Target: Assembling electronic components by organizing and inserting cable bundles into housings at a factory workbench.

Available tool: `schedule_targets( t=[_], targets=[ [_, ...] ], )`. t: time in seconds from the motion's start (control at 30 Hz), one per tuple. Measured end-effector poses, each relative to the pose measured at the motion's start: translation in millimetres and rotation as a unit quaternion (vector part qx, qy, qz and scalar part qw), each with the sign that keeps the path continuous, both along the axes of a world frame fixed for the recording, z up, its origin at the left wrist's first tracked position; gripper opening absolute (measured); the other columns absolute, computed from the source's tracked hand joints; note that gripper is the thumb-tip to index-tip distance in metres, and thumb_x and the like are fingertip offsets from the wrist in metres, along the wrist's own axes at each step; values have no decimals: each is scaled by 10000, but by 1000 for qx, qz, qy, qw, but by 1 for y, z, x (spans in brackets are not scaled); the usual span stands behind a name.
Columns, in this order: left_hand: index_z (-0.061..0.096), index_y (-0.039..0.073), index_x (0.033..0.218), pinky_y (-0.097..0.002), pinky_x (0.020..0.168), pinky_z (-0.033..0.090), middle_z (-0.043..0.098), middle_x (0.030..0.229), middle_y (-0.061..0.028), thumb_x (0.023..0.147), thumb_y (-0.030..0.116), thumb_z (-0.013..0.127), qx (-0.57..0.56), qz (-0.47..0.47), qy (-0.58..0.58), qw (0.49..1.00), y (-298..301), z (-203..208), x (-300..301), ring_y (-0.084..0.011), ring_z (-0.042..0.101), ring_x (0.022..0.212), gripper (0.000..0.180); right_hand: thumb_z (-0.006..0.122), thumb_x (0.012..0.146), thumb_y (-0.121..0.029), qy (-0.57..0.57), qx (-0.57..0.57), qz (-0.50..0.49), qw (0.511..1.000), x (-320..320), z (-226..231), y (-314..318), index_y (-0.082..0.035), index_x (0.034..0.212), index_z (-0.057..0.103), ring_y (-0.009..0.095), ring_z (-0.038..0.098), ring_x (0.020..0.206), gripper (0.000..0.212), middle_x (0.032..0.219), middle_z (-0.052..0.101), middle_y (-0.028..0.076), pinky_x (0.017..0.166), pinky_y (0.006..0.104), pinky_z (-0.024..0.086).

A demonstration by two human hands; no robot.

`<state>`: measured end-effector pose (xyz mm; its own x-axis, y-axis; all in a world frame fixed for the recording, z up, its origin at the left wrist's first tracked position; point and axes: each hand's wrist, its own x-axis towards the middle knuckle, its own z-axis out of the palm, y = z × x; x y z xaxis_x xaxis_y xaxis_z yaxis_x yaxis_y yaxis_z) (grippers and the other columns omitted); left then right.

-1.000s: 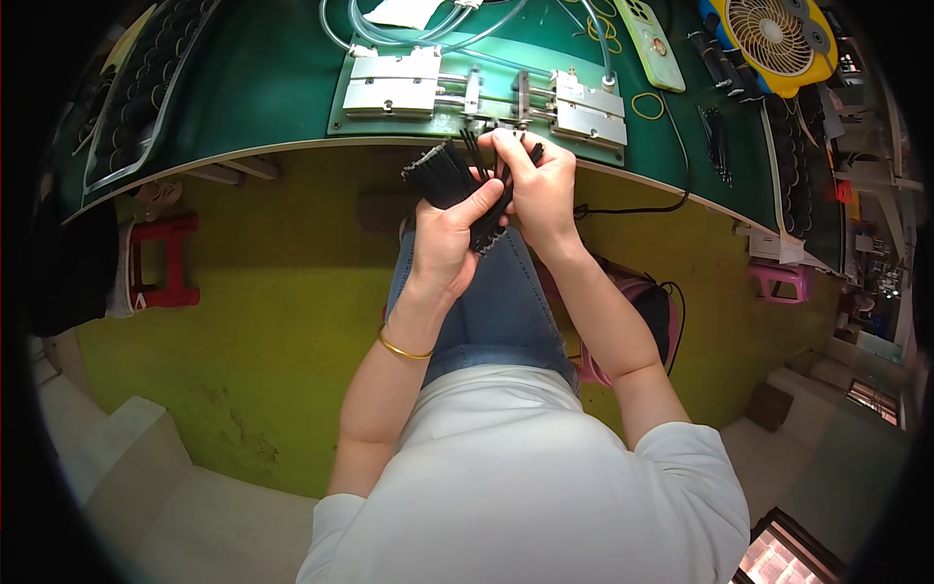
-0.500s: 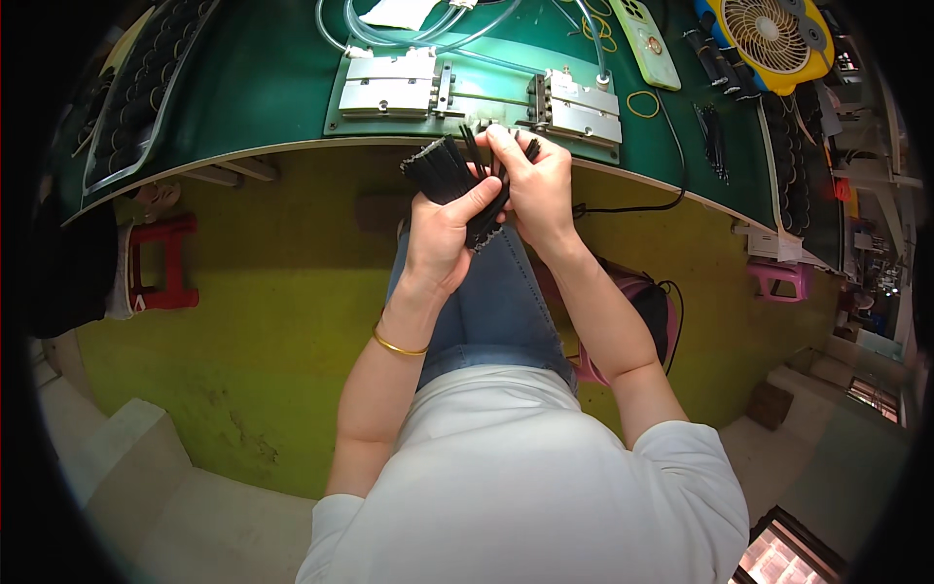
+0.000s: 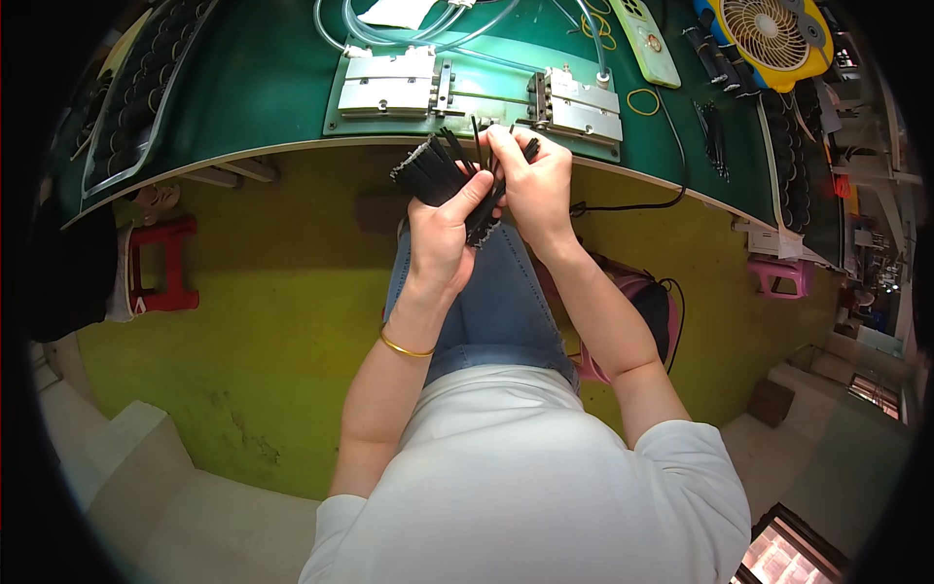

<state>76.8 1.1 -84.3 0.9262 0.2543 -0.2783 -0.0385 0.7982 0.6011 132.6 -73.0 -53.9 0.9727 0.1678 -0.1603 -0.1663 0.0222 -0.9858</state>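
My left hand [image 3: 443,238] is closed round a thick bundle of thin black strips [image 3: 424,177] with pale cut ends, its thumb lying across them. The bundle fans out at the top, several strips standing apart from the rest. Against its right side, my right hand [image 3: 541,190] has thumb and fingers pinched on some of these strips; how many is hidden. Both hands are just off the table's front edge, above my lap. Just beyond them, a metal fixture with a left block [image 3: 387,86] and a right block [image 3: 582,105] sits on the table.
Clear tubes [image 3: 409,39] run behind the fixture. A green phone [image 3: 647,44], a yellow fan [image 3: 769,37] and loose black strips [image 3: 713,141] lie to the right. At the left is a tray [image 3: 156,136] of black bundles. A red stool [image 3: 175,263] stands on the floor.
The bundle has tilted slightly left with my left hand, and its loose strips are spread further apart. My right hand has barely moved and keeps its pinch.
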Motion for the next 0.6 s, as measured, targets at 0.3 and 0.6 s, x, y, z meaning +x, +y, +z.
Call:
schedule_targets(
  t=[0.3, 0.6],
  targets=[
    [568, -1, 847, -240, 566, 463, 596, 774, -66, 796, 8, 577, -3, -17, -6, 1000, 1, 0, 2, -134, 565, 631, 52, 565, 826, -156, 14, 16, 5, 1000, 4, -4, -2, -7, 718, 624, 32, 388, 359, 194, 513, 488, -16, 301, 179, 286],
    [563, 2, 838, -246, 567, 459, 590, 752, -70, 771, 7, 601, -43, -55, 1, 998, 5, -1, 3, -149, 568, 640, 77, 568, 828, -178, 28, 46, 23, 998, 4, -5, -3, -10, 727, 622, 36, 413, 364, 204, 543, 529, -2, 293, 177, 299]
  ],
)
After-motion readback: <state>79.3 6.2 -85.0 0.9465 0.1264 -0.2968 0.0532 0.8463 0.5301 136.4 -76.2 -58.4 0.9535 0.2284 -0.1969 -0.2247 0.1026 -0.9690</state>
